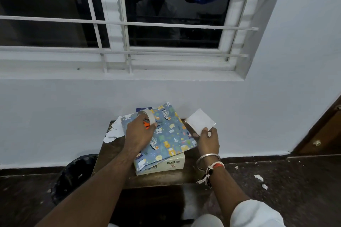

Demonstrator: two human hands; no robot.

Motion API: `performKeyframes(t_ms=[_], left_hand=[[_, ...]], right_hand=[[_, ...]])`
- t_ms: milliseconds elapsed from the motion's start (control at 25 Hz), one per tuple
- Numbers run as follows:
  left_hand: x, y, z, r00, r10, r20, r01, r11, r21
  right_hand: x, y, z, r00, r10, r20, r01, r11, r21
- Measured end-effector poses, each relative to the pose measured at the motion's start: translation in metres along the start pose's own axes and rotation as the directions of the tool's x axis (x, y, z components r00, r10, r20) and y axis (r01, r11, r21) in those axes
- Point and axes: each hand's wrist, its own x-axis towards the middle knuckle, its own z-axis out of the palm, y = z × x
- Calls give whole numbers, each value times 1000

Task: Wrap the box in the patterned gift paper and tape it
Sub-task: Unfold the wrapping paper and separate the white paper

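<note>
Down on the floor at about 8 o'clock from the box, a black bin stands beside the counter; torn white scraps lie on the counter's far-left corner, around 10 o'clock.

Next comes my left hand, fingers curled round a roll of tape just over the gift paper; something orange is tucked under the palm, too hidden to name.

The paper lies draped loosely over the box, which sits mid-counter with its printed end bare and facing me at 6 o'clock; the wrap is not closed and I see no tape on it. The paper's long axis runs from 7 o'clock near me to 1 o'clock at the wall; I judge the box beneath lies much the same way, though most of it is covered.

At 3 o'clock my right hand pinches a white sheet by its near edge; whether that is a loose piece or the paper's plain back turned up, I cannot tell.

The box looks to me a stiff, light carton, safe to steady by its long sides. The paper seems thin and smooth, likely to slide off and to crease or tear; I would take it by its free edges and draw it snug over the corners before taping.
</note>
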Motion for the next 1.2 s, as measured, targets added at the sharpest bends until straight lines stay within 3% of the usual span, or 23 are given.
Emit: performKeyframes(t_ms=[240,400,560,640,720,800,880,960,1200], left_hand=[[19,34,8,979,203,12,-203,979,29],[53,61,45,868,411,278,-469,863,187],[84,86,100,714,405,571,-661,658,360],[98,86,126,698,363,617,-676,618,402],[110,80,144,723,338,602,-652,622,434],[121,74,152,755,337,562,-627,624,467],[129,67,155,784,348,515,-602,630,491],[134,64,160,801,337,495,-580,641,503],[129,73,185,744,191,640,-616,567,547]], right_hand=[[20,13,-15,982,0,-188,9,999,47],[36,29,-16,977,26,-212,-11,997,71],[56,45,-16,968,-112,-225,104,993,-50],[70,54,-16,931,-342,-127,293,908,-300],[87,66,-11,838,-523,158,511,650,-562],[100,72,0,759,-495,422,626,380,-680],[106,70,17,725,-391,567,676,248,-694],[112,67,32,721,-316,616,688,226,-689],[123,76,44,774,-268,574,632,379,-675]])
